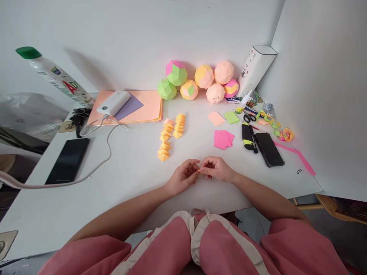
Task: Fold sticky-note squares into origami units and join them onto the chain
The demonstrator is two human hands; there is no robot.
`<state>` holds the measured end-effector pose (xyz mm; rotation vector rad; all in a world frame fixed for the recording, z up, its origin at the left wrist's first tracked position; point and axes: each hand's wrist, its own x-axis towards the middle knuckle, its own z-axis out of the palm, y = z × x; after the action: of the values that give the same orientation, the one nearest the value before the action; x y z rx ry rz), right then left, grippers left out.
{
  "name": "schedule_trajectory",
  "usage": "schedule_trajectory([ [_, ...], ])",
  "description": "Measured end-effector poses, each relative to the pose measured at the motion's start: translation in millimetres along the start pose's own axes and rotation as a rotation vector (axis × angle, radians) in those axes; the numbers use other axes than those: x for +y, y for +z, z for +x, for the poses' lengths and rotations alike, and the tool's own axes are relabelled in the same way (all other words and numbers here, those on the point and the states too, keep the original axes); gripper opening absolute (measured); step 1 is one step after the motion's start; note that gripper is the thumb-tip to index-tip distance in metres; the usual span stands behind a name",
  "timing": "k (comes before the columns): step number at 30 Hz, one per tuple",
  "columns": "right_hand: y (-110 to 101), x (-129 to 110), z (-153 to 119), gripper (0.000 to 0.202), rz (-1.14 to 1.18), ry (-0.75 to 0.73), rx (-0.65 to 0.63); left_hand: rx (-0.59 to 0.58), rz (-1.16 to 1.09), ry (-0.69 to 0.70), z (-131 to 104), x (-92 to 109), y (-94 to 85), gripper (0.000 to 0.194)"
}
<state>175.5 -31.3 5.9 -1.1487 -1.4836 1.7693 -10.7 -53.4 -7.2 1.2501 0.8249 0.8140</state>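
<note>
My left hand [185, 175] and my right hand [215, 169] meet over the front of the table, fingertips nearly touching. Between them they pinch a small orange folded paper piece [199, 171], mostly hidden by the fingers. Beyond my left hand, folded orange paper units [165, 147] stand in two stacked rows, with one peach unit [168, 121] at the back. Past my right hand lie square paper sheets: pink sheets [223, 139], peach sheets [216, 118] and green sheets [231, 117].
Several paper balls [215, 93] sit along the wall. At right are a black phone [269, 149], a utility knife [247, 135], scissors [249, 117] and a glue bottle [243, 103]. At left, a power bank [114, 102] with a cable rests on peach paper [146, 107], near a dark phone [68, 160] and a spray can [59, 78].
</note>
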Motion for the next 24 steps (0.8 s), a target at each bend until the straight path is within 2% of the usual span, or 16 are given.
schedule_trajectory([
  [3,2,-1,-2,0.027,-0.026,-0.021,0.03,0.01,0.13,-0.065,2,5,0.4,0.026],
  [5,5,-2,-3,0.027,-0.035,-0.038,0.054,0.023,0.197,-0.083,3,9,-0.2,0.029],
  [13,6,2,-4,0.029,-0.134,-0.024,0.003,0.057,0.047,-0.146,3,11,-3.5,0.033],
  [17,6,1,-5,0.027,-0.104,-0.029,-0.023,0.052,-0.003,-0.129,2,12,-4.9,0.03],
  [21,5,-4,-6,0.027,-0.146,0.006,-0.081,-0.014,0.01,-0.17,2,16,-4.0,0.03],
  [24,4,-7,-7,0.028,-0.211,0.046,-0.116,0.006,0.045,-0.17,3,17,-2.6,0.034],
])
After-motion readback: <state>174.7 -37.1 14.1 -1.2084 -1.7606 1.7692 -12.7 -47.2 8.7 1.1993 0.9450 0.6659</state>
